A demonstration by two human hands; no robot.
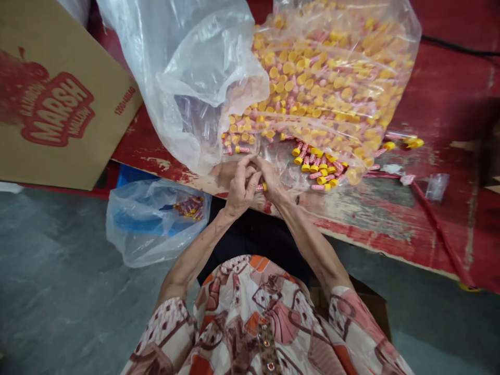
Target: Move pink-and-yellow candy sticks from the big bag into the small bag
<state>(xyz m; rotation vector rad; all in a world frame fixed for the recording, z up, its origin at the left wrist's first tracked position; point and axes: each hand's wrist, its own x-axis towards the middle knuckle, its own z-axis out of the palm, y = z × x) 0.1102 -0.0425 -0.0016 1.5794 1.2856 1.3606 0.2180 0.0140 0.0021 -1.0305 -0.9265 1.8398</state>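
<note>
Both hands meet at the table's front edge, fingers curled close together. My left hand (239, 191) is closed, its fingertips at a small pink-and-white tube with a yellow cap (261, 187). My right hand (272, 183) is curled around the capped end of that same tube; part of its grip is hidden. Just beyond the hands lies a loose capped tube (242, 149) near the mouth of a clear bag. To the right, a pile of similar tubes (318, 165) rests on the table.
A large clear bag (332, 83) full of yellow-capped tubes covers the table's back. Left of it stands a whitish plastic bag (187, 67) with clear tubes inside. A cardboard box (58, 104) is at far left. Below, a plastic-lined blue bin (135, 174) holds some tubes.
</note>
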